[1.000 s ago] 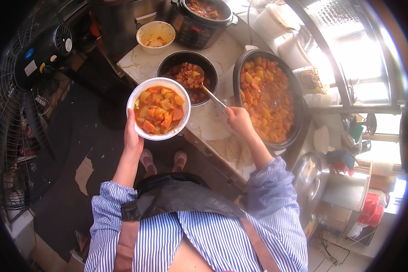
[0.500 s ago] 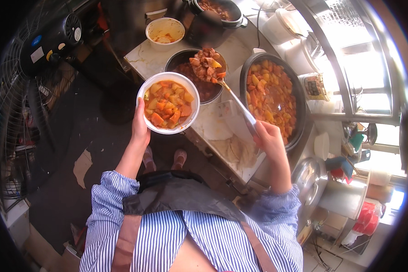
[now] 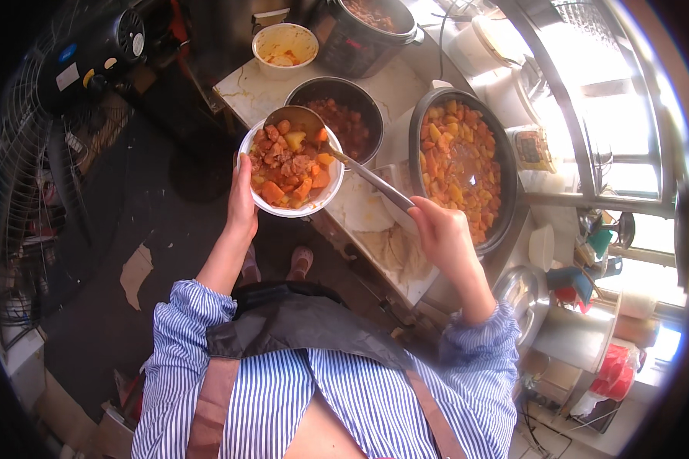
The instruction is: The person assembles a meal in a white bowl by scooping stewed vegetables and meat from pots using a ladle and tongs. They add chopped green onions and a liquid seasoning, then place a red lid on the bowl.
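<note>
Left hand (image 3: pixel 243 200) holds white bowl (image 3: pixel 292 213) of stew by edge of surface (image 3: pixel 236 90). Ladle (image 3: pixel 375 181) of chunky food now over bowl; before, over dark pot (image 3: pixel 314 92). Right hand (image 3: pixel 442 229) grips ladle handle, near big pan (image 3: pixel 506 176) of stew.

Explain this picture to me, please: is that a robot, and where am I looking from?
There is no robot here: these are the bare hands of a person. The view comes from a camera worn on the head, looking down through a fisheye lens that bends straight edges. The left hand holds a white bowl of chunky stew. The right hand has its fingers around a ladle, its dark scoop over the bowl. On the pale counter stand a round dark pot, a white tub and a dark cooker; to the right is a large oval pot.
</note>
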Action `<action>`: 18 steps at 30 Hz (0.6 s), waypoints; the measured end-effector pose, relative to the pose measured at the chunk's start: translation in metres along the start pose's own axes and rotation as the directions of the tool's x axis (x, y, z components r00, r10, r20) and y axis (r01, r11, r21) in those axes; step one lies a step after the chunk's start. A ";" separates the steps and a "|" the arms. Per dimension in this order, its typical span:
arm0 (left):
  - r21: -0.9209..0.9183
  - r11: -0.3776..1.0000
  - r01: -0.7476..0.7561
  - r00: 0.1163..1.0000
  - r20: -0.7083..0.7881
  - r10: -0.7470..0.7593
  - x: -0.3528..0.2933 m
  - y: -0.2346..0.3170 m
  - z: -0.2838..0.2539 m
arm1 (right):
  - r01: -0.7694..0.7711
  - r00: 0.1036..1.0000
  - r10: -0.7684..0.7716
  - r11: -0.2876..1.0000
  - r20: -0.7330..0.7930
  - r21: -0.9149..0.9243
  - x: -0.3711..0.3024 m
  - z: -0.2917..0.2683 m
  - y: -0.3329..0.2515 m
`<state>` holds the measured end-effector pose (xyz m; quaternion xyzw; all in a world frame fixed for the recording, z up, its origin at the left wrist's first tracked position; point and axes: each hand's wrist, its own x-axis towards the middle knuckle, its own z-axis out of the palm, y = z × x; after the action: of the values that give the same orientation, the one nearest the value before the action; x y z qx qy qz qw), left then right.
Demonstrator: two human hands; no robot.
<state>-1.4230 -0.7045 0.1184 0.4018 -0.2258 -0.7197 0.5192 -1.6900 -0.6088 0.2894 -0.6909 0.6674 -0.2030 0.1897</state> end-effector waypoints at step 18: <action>0.024 0.999 0.048 0.997 -0.063 -0.047 -0.002 0.007 0.008 | 0.179 0.944 -0.289 0.857 -0.162 -0.483 -0.015 0.034 0.016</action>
<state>-1.4248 -0.7062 0.1286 0.4358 -0.2091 -0.7161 0.5035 -1.6862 -0.5943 0.2518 -0.7643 0.6242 -0.1381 -0.0846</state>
